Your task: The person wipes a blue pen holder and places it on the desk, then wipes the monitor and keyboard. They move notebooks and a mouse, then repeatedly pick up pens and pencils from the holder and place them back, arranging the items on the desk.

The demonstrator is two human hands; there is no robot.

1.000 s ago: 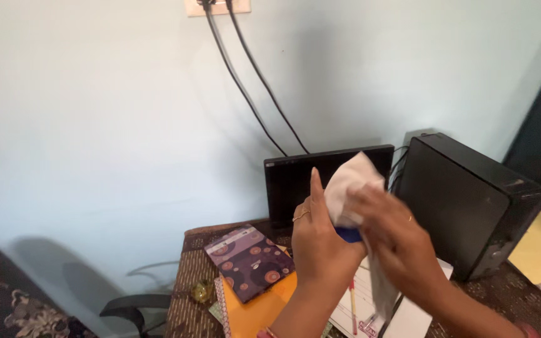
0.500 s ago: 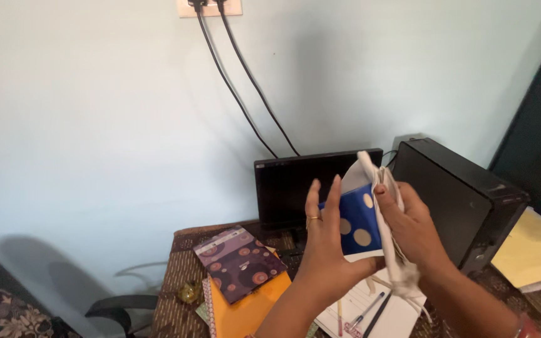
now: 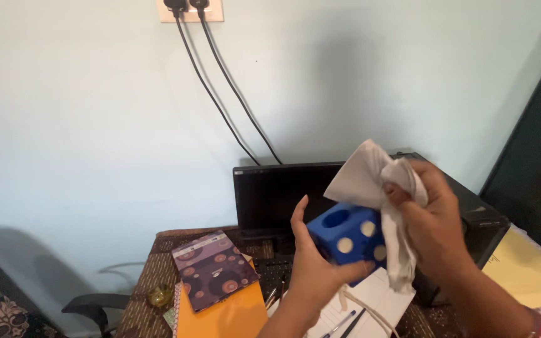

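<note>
Monitor (image 3: 269,197) behind blue dice cube (image 3: 345,236); patterned notebook (image 3: 213,269) left, apart.

Two hands (image 3: 320,275), one blue cube (image 3: 349,236), one white cloth (image 3: 377,188), one monitor (image 3: 270,197), one computer tower (image 3: 471,219), two black cables (image 3: 220,81), one patterned notebook (image 3: 211,269), one orange folder (image 3: 226,316), two pens (image 3: 345,322).

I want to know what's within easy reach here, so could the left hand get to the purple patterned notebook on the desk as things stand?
Probably not right away: the left hand is cupping the blue dice-shaped block. The purple patterned notebook lies uncovered to its left, so the path looks free once the block is released.
</note>
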